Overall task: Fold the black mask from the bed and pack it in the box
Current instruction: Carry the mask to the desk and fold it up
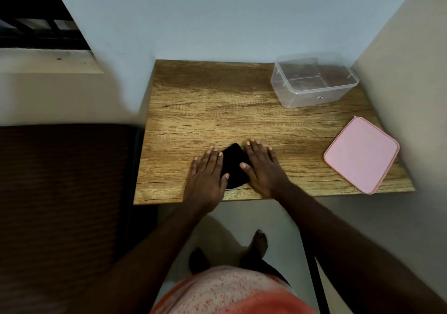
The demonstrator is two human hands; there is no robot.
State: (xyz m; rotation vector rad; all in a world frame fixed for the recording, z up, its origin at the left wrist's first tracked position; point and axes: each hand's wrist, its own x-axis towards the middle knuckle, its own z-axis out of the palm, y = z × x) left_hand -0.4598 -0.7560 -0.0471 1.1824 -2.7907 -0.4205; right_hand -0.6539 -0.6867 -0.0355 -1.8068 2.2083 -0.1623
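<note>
The black mask [234, 166] lies flat on the wooden table [217, 110] near its front edge, showing as a dark curved shape between my hands. My left hand [208, 175] rests palm down on the mask's left side with fingers spread. My right hand [262, 168] presses flat on its right side, covering that part. Neither hand grips the cloth. The clear plastic box [312, 81] stands open and looks empty at the table's far right corner.
A pink lid [361, 155] lies flat at the table's right edge. A dark brown bed [63, 192] sits to the left of the table. Walls close in behind and to the right. My bare feet [258, 241] stand on the pale floor below.
</note>
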